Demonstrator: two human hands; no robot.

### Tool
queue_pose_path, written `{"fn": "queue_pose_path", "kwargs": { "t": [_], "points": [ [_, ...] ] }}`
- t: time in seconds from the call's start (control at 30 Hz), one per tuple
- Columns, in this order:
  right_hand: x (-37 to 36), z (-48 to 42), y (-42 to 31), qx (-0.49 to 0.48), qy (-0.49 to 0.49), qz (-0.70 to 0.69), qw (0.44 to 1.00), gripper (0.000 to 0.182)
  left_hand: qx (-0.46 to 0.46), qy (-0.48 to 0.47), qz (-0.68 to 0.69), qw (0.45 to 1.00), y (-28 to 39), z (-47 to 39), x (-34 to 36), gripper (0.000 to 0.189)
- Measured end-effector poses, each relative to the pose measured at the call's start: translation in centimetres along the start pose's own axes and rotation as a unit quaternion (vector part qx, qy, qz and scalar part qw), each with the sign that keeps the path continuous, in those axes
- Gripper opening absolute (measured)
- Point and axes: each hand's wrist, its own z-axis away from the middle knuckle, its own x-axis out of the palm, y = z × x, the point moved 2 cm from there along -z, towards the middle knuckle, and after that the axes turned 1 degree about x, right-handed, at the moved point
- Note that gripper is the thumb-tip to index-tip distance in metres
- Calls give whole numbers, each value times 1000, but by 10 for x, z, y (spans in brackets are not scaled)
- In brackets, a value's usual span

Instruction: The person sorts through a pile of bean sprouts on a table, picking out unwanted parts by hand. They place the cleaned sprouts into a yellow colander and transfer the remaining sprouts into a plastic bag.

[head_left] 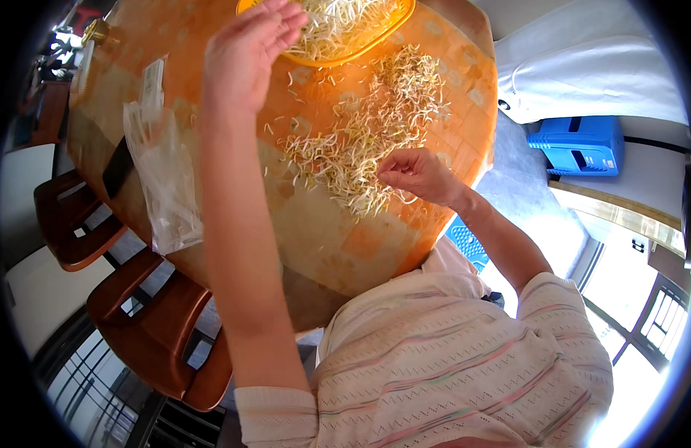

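My left hand is raised at the near left rim of a yellow plastic basket, its fingers extended and slightly parted, and I see nothing in it. White bean sprouts fill the basket, which the top of the view cuts off. A loose heap of bean sprouts lies on the table, thinner and browner toward its far right end. Over the heap's near right edge is my right hand, fingers curled with the tips close together. Whether a sprout is between those fingertips is not clear.
The round table has a patterned orange top. To the left lie a clear plastic bag, a black flat object and a white packet. Brown chairs stand at the left edge. A blue plastic case is at right.
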Motion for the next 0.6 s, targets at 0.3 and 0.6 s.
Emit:
{"fn": "queue_pose_path", "kwargs": {
  "t": [0.3, 0.6],
  "points": [
    [-12, 13, 1, 10, 67, 200, 977, 11, 22, -26, -606, 795, -83, 169, 34, 28],
    [-6, 18, 6, -43, 74, 247, 965, 11, -25, 65, -476, 877, -116, 199, -9, 25]
  ]
}}
